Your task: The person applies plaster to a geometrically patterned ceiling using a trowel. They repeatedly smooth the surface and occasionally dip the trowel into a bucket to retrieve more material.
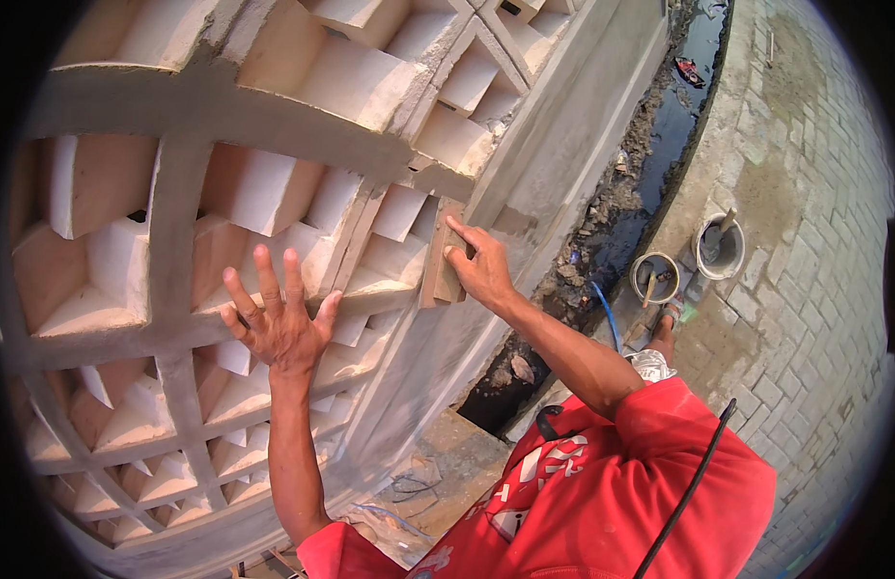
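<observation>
Smoothing the mortar along the right-hand edge of the lattice wall [172,241] looks to be the step you have in hand. Your right hand [481,265] is curled firmly round a wooden block [434,275], which sits at that edge of the lattice wall, seemingly laid against it. Your left hand [285,333] is spread wide, grasping nothing, in front of the lattice wall's middle; I cannot tell how hard it leans there. The next move seems to call for steady, even pressure, with your block flush to the edge so the corner comes out crisp.

The lattice wall is made of angular, chalky pale hollows framed by straight, matt grey ribs. Your block is brown, flat-faced and straight-edged. Well to the right of the lattice wall, past a ditch [679,125] of dark water, stand a round bucket [635,273] of grey mix and a paler bucket [720,276], near rough block paving [795,318].
</observation>
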Demonstrator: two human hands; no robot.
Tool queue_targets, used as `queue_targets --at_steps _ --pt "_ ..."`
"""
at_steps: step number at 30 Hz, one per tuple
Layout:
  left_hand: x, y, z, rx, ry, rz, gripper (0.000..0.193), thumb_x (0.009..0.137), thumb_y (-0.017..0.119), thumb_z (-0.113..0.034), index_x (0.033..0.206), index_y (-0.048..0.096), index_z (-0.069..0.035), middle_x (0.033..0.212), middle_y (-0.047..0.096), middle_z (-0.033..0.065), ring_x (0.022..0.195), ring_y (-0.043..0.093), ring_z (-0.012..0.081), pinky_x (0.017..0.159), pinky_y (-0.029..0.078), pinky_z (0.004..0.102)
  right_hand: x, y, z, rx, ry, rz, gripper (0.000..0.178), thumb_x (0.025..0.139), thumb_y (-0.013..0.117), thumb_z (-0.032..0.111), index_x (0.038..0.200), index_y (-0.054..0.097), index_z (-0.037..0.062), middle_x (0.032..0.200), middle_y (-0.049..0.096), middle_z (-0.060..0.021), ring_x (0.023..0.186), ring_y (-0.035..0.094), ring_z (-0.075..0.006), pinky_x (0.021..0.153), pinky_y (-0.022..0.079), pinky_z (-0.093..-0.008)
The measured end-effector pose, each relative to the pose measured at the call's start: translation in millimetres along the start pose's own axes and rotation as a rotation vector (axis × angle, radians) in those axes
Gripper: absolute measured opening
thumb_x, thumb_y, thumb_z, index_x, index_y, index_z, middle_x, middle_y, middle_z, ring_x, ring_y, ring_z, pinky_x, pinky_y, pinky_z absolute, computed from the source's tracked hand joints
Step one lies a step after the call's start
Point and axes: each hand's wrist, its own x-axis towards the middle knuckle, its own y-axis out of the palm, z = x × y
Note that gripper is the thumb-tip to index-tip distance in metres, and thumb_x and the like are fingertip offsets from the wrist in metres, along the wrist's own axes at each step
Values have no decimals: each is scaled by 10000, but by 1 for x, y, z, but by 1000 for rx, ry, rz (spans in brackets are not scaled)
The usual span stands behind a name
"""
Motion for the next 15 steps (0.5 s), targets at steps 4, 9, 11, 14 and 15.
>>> queue_targets --at_steps 4,9,11,14,15 --pt "-5 0 1 -1 -6 17 682 897 243 -674 1419 363 -252 1499 303 6 1384 215 345 1139 -19 461 9 -15 3 124 26 -88 455 804 573 110 1255 566 49 1061 629 -167 953 591 -184 833 465 -305" --pt "1 0 -1 -11 -7 8 674 901 246 -667 1414 374 -249 1494 314 7 1383 217 344 1138 -23 459 7 -3 5 94 74 -10 464 806 580 109 1266 561 49 1089 619 -135 975 584 -177 876 447 -294" --pt "-2 1 0 -18 -7 4 672 901 252 -665 1413 376 -247 1492 319 8 1383 217 343 1137 -26 458 -3 -5 0 120 22 -4 463 811 573 107 1270 557 45 1101 617 -140 984 579 -171 877 448 -291" --pt "-4 0 1 -23 -14 21 672 899 264 -665 1412 378 -245 1490 323 8 1382 221 341 1136 -28 459 -5 -10 -8 186 -23 -40 463 817 564 110 1273 549 34 1122 610 -158 1000 579 -186 885 446 -297" --pt "-4 -1 1 -17 -15 22 667 900 265 -663 1409 382 -248 1487 329 8 1377 233 345 1136 -24 465 5 -12 -8 225 -20 -85 464 818 563 117 1272 546 26 1131 604 -171 1007 583 -209 893 444 -307"
